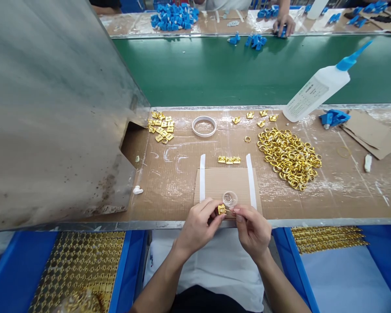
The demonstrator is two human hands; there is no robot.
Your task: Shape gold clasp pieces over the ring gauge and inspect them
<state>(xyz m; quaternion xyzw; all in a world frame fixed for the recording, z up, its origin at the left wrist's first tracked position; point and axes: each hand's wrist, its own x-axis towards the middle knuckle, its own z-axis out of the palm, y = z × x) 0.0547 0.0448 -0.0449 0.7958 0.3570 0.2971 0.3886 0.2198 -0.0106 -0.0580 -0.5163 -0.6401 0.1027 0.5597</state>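
Note:
Between the thumb and fingers of my left hand [199, 225] is a small gold square piece [221, 209]. My right hand [252, 228] pinches a thin, needle-like tool [230, 211] whose tip meets the gold piece. Just beyond my fingers stands a small clear round dish [230, 198] on a cardboard pad [226, 180] held by white tape strips. Past the pad, a short row of gold square pieces [229, 160] lies side by side. To the right is a big heap of gold rings [289, 156].
A metal housing [52, 108] blocks the left. A white tape roll [204, 126], loose gold pieces [162, 126] and a leaning plastic bottle [316, 93] stand farther back. Beyond runs a green belt [195, 69], with a co-worker's hand [284, 24]. Blue trays [135, 261] flank my lap.

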